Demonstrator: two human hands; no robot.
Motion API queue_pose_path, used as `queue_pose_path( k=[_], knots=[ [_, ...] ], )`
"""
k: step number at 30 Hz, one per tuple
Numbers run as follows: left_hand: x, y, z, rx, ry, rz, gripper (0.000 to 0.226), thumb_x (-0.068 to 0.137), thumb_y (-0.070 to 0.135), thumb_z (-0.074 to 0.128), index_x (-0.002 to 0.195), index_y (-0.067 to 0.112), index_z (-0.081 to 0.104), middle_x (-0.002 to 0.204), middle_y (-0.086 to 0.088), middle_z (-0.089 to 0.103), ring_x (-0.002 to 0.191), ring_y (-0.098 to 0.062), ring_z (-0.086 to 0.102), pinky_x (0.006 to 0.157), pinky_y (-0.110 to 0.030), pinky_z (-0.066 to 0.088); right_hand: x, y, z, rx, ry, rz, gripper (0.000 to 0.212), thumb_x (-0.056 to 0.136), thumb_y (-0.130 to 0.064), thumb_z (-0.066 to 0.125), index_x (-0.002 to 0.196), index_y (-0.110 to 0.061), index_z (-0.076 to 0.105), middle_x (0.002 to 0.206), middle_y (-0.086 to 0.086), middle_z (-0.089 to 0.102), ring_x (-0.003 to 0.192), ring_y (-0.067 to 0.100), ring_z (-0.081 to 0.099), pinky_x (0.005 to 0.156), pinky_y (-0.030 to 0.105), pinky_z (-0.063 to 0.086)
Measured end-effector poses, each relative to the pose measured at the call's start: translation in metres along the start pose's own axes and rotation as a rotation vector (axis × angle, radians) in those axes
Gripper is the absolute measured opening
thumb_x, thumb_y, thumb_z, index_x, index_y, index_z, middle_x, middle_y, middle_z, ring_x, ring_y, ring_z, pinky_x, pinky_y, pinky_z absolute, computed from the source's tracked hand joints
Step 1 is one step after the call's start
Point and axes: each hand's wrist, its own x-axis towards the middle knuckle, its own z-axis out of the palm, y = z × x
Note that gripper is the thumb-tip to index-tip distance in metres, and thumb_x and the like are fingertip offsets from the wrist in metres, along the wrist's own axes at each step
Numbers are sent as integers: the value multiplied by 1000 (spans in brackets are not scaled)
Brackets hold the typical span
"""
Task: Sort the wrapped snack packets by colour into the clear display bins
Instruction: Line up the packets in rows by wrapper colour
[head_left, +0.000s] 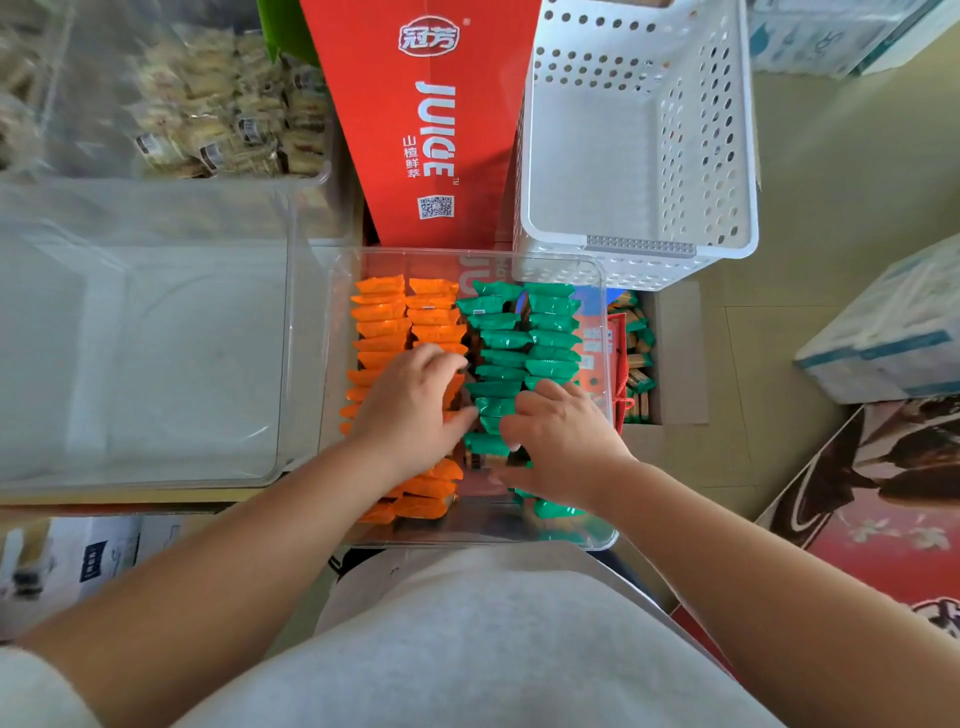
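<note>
Four tight rows, two of orange wrapped snack packets (382, 317) and two of green wrapped snack packets (550, 338), fill the clear plastic bin (597, 280) in front of the person. It is hemmed in by an empty clear plastic bin (156, 364) on the left and by a red juice carton (431, 130) and a white perforated basket (639, 156) behind. The left hand (410, 410) bends over the orange rows, fingertips hidden in the gap between colours, so any pinch cannot be told, while the right hand (561, 441) curls fingers and thumb round green packets near the front wall.
</note>
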Motion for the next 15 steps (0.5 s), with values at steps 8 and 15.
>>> queue_pose_path(
  k=[8, 15],
  knots=[
    [46, 13, -6, -347, -78, -301, 49, 96, 18, 62, 143, 17, 48, 138, -1, 56, 88, -20, 63, 81, -36, 52, -15, 10, -7, -233, -313, -239, 28, 93, -56, 53, 103, -41, 75, 133, -7, 48, 135, 30, 29, 111, 53, 16],
    [62, 28, -4, -719, -90, -606, 48, 97, 18, 55, 144, 21, 46, 144, 1, 50, 126, -23, 50, 104, -42, 45, -28, 34, -7, -180, -108, -256, 17, 85, -44, 68, 100, -41, 72, 113, -8, 63, 122, 30, 49, 106, 55, 27]
  ],
)
